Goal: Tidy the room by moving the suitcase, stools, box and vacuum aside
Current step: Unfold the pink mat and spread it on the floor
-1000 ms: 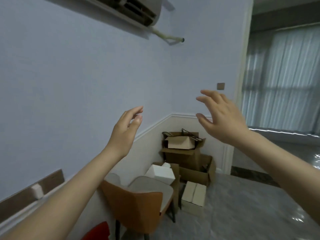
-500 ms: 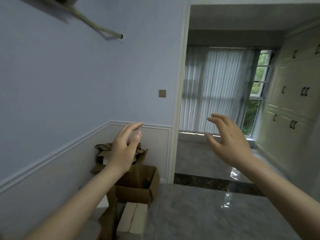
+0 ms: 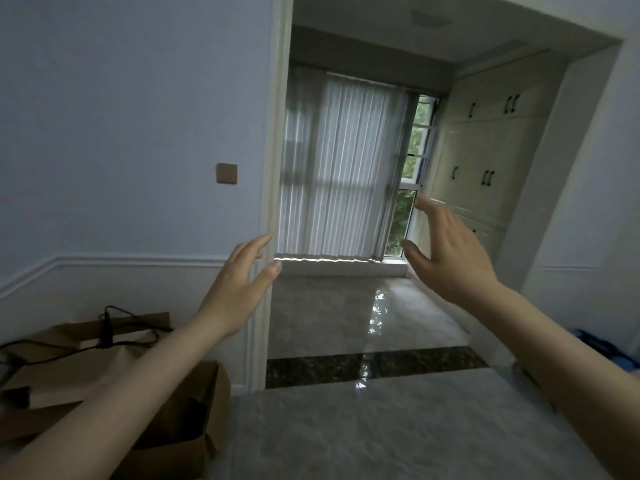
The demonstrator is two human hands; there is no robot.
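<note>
Cardboard boxes [image 3: 114, 386]: brown, open-topped, stacked in the lower left corner against the wall; one of these may be the task's box, though which cannot be told. A black cable [image 3: 104, 332] lies across the upper box.

Left wall [image 3: 121, 116]: pale blue above a white moulding rail, off-white panel below. A small tan switch plate [image 3: 227, 173] sits on it near the door frame.

Left hand [image 3: 239, 289]: raised in mid-air, bare forearm running up from the lower left. Fingers spread and slightly curled, holding nothing, seen in front of the white door frame [image 3: 273, 168].

Doorway: opens onto a second room with a glossy grey marble floor [image 3: 346, 317]; a dark stone threshold strip [image 3: 374, 367] crosses the opening. Vertical blinds [image 3: 339, 168] cover most of the far window [image 3: 412, 188], greenery showing through the uncovered pane.

Right hand [image 3: 450, 258]: raised in mid-air, palm turned inward toward the left hand, well apart from it. Fingers extended and loose, thumb out, empty.

Cream cabinets [image 3: 485, 150]: built-in, with dark handles, along the right side of the far room.

Blue item [image 3: 609, 348]: partly visible at the right edge, near the floor, too blurred to identify.

Suitcase, stools, vacuum: none can be made out in this view.
</note>
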